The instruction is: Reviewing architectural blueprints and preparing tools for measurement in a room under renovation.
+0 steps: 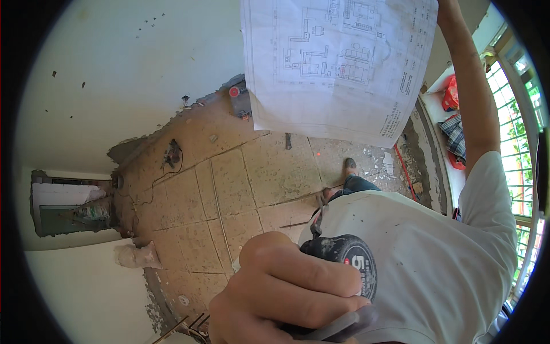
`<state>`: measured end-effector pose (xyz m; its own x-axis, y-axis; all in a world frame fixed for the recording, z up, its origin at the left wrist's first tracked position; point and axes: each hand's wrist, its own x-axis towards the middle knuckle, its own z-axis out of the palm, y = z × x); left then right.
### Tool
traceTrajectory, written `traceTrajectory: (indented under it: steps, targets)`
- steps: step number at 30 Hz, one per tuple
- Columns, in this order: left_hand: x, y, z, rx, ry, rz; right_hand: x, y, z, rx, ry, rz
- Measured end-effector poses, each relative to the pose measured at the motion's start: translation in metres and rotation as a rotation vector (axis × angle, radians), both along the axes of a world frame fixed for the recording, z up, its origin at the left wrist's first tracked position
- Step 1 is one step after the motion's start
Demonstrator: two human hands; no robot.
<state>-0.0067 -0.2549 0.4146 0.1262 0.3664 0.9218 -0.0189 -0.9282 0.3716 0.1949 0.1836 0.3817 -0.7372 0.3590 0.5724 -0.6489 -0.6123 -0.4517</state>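
Right now, I have the left hand [286,286] curled firmly round a black tape measure [362,264], its round face showing past the fingertips and its strap [317,222] sticking out just beyond the knuckles. Behind it, to the right, is the white shirt [424,264]. Up beyond that hand and well apart from it hangs a sheet of paper [338,103] printed with a floor plan, held by the right hand [448,8] at its corner; the border crops those fingers, so I cannot tell how tightly they pinch.

A loose pinch could let the paper slip or crease, and a draught could flap it. With the sheet blocking my view of the floor, a foot could catch on the rod lying left of the feet, or on the red pole to their right.

Counting outward from the left hand: one tape measure, one sheet, two feet [350,164], one long rod [220,212], one red pole [404,172]. Further off, I count one corded power tool [172,153] to the left and one checked cloth [454,135] by the window.
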Motion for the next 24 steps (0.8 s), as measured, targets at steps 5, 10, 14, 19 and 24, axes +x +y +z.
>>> traceTrajectory:
  steps: [5,10,14,19,24]
  targets:
    - [0.006,-0.007,-0.001,-0.01,-0.042,0.097,-0.027,-0.048,0.016,0.274,-0.541,-1.169]
    - [0.013,-0.007,-0.001,0.032,-0.098,0.075,-0.022,-0.041,0.014,0.344,-0.548,-1.211]
    - [0.013,-0.012,-0.006,0.011,-0.115,0.183,-0.031,-0.04,0.012,0.216,-0.264,-0.534]
    - [0.005,-0.012,0.003,-0.044,0.023,0.089,-0.028,-0.044,0.015,0.393,-0.534,-1.189]
    - [0.003,-0.006,0.004,-0.012,0.016,0.049,-0.018,-0.044,0.021,0.437,-0.54,-1.177]
